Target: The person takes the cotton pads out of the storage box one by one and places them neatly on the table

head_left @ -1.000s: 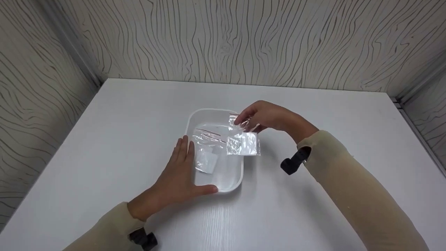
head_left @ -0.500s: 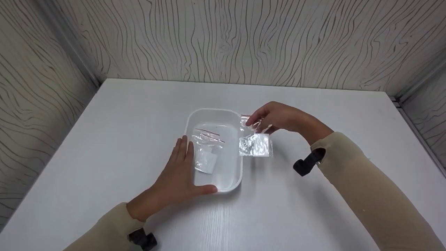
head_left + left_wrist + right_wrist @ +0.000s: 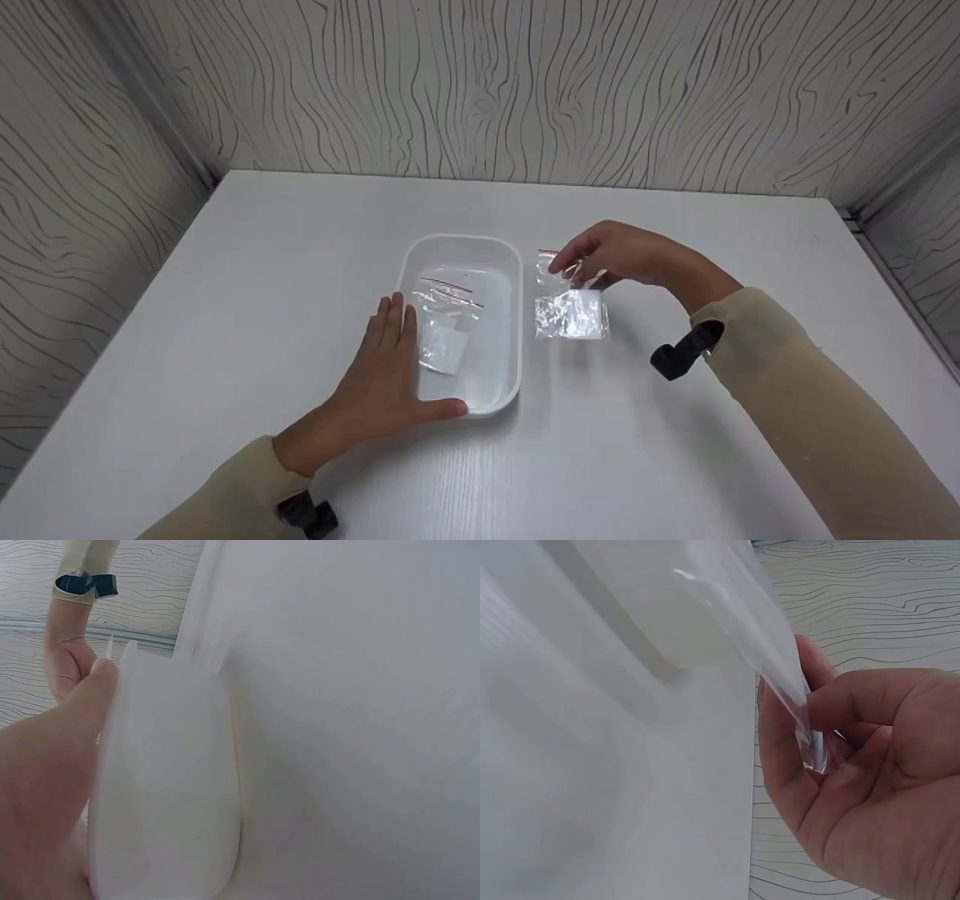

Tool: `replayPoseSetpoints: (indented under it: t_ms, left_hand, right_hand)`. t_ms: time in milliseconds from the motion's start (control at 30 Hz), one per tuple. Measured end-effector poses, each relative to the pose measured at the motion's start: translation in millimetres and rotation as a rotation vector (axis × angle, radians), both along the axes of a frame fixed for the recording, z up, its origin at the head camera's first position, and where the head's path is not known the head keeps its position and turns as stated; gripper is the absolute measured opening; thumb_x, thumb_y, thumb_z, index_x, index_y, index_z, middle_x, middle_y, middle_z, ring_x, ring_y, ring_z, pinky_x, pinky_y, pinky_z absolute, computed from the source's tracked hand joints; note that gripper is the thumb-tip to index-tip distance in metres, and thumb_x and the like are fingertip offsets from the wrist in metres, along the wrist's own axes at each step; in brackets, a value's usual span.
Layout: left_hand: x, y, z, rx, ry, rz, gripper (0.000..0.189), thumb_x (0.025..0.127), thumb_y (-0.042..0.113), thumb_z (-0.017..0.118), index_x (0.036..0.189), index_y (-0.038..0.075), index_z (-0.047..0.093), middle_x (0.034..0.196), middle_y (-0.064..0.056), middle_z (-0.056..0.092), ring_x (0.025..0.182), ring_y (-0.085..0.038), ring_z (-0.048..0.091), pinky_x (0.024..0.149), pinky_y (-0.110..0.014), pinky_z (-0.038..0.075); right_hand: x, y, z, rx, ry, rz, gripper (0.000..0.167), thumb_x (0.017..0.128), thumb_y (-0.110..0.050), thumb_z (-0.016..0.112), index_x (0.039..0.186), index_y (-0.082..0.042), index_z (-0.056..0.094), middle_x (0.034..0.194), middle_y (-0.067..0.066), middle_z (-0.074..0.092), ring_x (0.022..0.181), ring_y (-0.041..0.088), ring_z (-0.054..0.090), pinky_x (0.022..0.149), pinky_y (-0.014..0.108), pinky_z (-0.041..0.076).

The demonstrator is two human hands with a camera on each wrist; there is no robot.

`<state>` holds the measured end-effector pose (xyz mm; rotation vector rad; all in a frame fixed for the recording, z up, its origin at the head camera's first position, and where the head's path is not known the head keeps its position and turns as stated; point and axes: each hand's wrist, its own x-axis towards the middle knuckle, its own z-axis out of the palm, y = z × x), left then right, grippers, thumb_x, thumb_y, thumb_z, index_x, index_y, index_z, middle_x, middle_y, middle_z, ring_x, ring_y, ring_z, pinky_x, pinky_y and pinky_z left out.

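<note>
My right hand (image 3: 630,253) pinches a small clear zip-lock bag (image 3: 571,315) by its upper part, near the red seal line. The bag hangs over the table just right of a white plastic tub (image 3: 520,337), with a white square piece inside it. In the right wrist view, thumb and fingers grip the crumpled bag (image 3: 742,622). My left hand (image 3: 379,382) rests along the tub's left side with straight fingers, its thumb at the near rim. In the tub lie a couple of similar zip-lock bags (image 3: 444,341), overlapping at the left, with white contents.
The tub stands near the middle of a white table (image 3: 300,247). Wood-patterned panels (image 3: 480,90) rise behind the table and at both sides. Dark wrist-worn cameras show at both beige sleeves (image 3: 795,390).
My right hand has moved right with the zip-lock bag, from over the tub's right part to beyond its right rim. The left hand, tub and bags inside have stayed put.
</note>
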<state>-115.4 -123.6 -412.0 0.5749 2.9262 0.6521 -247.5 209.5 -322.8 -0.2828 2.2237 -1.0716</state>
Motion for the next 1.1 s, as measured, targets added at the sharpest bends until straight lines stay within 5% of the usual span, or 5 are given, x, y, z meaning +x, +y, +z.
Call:
replayPoseSetpoints:
  t_ms: [1100]
  left_hand:
    - [-0.1,-1.0,4.3,-0.046,-0.019,0.000,0.140,0.073,0.085,0.065,0.157,-0.012,0.009,0.166,-0.028,-0.004,0.155,-0.038,-0.009,0.124,-0.050,0.006]
  right_hand:
    - [0.1,69,-21.4,0.017,-0.032,-0.033,0.033,0.096,0.002,0.057,0.128,0.003,0.066,0.117,0.012,0.066,0.096,0.020,0.065,0.083,0.030,0.055]
